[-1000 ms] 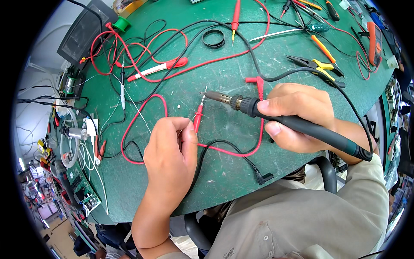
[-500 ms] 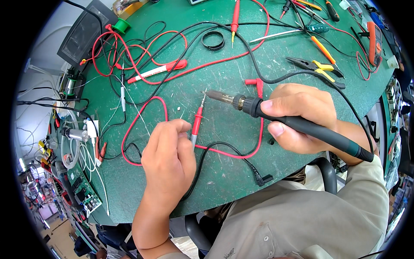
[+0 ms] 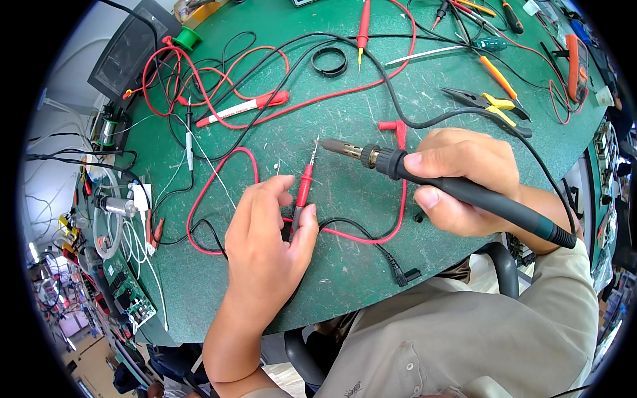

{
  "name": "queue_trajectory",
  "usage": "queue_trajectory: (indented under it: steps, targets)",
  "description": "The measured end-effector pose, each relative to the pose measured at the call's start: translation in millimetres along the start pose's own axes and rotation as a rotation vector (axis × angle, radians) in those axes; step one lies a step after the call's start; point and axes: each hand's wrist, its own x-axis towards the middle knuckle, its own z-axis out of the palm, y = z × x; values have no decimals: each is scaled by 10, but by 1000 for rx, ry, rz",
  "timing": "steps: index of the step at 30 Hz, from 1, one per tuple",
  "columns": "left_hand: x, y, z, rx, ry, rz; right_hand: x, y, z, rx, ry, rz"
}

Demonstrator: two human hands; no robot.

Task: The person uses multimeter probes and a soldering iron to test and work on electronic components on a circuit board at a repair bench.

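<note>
My right hand [image 3: 468,179] grips a black soldering iron [image 3: 484,199] by its handle, thumb on top. The iron's dark tip points left, right beside the metal tip of a red test probe [image 3: 304,186]; I cannot tell if they touch. My left hand [image 3: 269,232] is around the probe's lower end, thumb and fingers apart on either side, not visibly closed on it. A thin silvery wire [image 3: 211,167] runs down to the back of the left hand, where its end is hidden. A red angled plug [image 3: 400,132] lies behind the iron.
Red and black test leads loop across the green table [image 3: 358,292]. Further back are a red-and-white marker [image 3: 242,109], a black ring [image 3: 329,62], another red probe [image 3: 363,33], yellow-handled pliers [image 3: 488,103] and an orange multimeter [image 3: 577,66]. The iron's black cord [image 3: 451,114] arches over the right hand.
My left thumb has spread away from the fingers and now lies on the probe's other side. The left hand moved slightly right; the right hand and iron barely shifted.
</note>
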Motion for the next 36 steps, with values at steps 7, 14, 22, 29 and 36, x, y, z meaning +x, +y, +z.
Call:
queue_trajectory:
  steps: [7, 14, 22, 29, 36]
  targets:
    - [5, -24, 18, -12, -21, 1, -1, 4, 13, 7, 24, -10]
    - [-6, -41, 21, 48, -8, 18, 4, 7, 14, 1, 16, -16]
    - [-18, -40, -23, 209, -26, 180, 7, 15, 12, 3, 8, -26]
    - [-39, -2, -71, 327, -102, 239, 0, 14, 8, 10, -9, -15]
    - [-41, 33, -86, 338, -112, 216, 2, 13, 2, 5, -18, -11]
